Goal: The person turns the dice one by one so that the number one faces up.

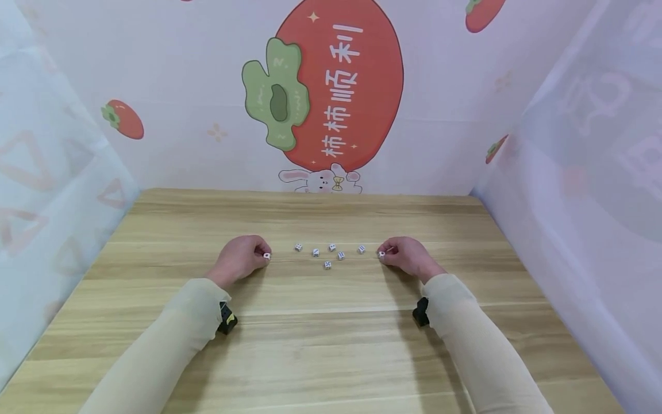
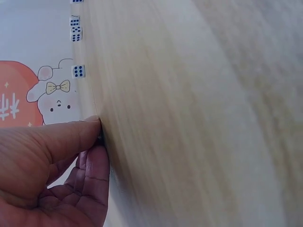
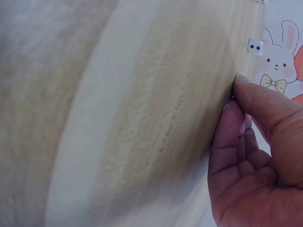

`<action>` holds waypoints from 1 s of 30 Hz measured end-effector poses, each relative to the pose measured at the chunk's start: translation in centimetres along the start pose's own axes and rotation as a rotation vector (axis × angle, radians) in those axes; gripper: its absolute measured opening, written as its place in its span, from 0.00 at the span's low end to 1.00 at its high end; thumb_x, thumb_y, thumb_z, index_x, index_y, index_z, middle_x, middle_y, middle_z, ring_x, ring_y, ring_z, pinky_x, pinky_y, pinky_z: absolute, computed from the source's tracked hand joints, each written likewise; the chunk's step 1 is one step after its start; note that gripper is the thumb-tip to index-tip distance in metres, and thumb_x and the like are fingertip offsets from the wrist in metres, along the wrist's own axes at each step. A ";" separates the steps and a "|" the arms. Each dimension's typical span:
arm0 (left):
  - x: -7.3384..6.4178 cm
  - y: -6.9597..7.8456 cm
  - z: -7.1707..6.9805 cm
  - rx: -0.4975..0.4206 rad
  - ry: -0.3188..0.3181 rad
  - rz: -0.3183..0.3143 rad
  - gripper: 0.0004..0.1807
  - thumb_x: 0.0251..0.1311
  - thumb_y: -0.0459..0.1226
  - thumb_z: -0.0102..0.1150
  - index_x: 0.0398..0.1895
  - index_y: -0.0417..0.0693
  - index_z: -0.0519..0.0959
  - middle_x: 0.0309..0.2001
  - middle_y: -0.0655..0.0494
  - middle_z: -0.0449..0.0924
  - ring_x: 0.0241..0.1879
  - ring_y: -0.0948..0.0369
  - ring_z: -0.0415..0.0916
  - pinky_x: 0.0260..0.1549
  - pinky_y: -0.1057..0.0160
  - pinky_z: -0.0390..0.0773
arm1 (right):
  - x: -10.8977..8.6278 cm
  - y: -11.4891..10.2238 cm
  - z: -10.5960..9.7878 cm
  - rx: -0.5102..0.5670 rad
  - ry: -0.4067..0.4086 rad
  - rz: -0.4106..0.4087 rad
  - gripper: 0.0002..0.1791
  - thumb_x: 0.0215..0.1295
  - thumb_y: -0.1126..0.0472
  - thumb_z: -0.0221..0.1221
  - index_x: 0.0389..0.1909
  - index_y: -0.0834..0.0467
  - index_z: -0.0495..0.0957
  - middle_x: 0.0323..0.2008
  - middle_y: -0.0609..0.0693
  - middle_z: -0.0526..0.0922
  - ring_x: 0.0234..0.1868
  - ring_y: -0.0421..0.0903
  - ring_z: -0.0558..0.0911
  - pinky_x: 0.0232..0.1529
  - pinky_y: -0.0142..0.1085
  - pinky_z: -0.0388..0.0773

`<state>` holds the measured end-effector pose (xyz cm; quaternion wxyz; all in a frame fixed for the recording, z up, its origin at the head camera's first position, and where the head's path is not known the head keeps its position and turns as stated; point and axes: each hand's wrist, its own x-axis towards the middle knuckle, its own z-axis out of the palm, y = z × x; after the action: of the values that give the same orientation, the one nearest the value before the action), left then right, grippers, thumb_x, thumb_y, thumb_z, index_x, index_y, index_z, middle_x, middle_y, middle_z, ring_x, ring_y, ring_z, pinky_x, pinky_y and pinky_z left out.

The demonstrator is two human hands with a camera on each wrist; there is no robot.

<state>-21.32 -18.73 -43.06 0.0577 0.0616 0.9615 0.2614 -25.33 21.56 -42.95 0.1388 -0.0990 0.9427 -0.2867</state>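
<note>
I can hardly make out the left white die (image 1: 266, 256), pinched in the fingers (image 2: 97, 172) of the left hand (image 1: 240, 259), or the right white die (image 1: 381, 254), pinched likewise by the right hand (image 1: 408, 256); fingers hide part of each. Six loose dice (image 1: 327, 265) lie on the bench (image 1: 320, 351) between both hands' fingers, the rightmost near the right ones.

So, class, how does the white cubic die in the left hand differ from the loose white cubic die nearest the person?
The held die is pinched by the left hand; the loose die lies untouched on the pale wooden table. The held die is partly covered, while the loose die stands uncovered. Both are small white cubes with marked faces.
</note>
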 end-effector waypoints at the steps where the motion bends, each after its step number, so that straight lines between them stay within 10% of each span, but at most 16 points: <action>1: 0.0 0.0 0.0 0.001 0.000 -0.003 0.04 0.64 0.34 0.67 0.40 0.45 0.84 0.39 0.51 0.84 0.39 0.54 0.76 0.46 0.52 0.76 | 0.0 0.0 0.0 -0.001 -0.001 0.000 0.07 0.72 0.58 0.65 0.47 0.54 0.86 0.44 0.51 0.86 0.46 0.49 0.79 0.55 0.47 0.74; 30: 0.1 -0.9 0.2 -0.046 0.002 0.007 0.05 0.63 0.34 0.67 0.40 0.45 0.84 0.39 0.52 0.84 0.39 0.56 0.77 0.46 0.53 0.76 | -0.3 0.4 -0.7 0.015 -0.017 0.029 0.07 0.72 0.58 0.64 0.47 0.53 0.86 0.45 0.51 0.84 0.45 0.49 0.78 0.51 0.45 0.73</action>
<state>-21.45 -19.34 -43.72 0.0573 0.0635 0.9551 0.2835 -25.36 22.35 -42.56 0.1519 -0.0866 0.9407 -0.2906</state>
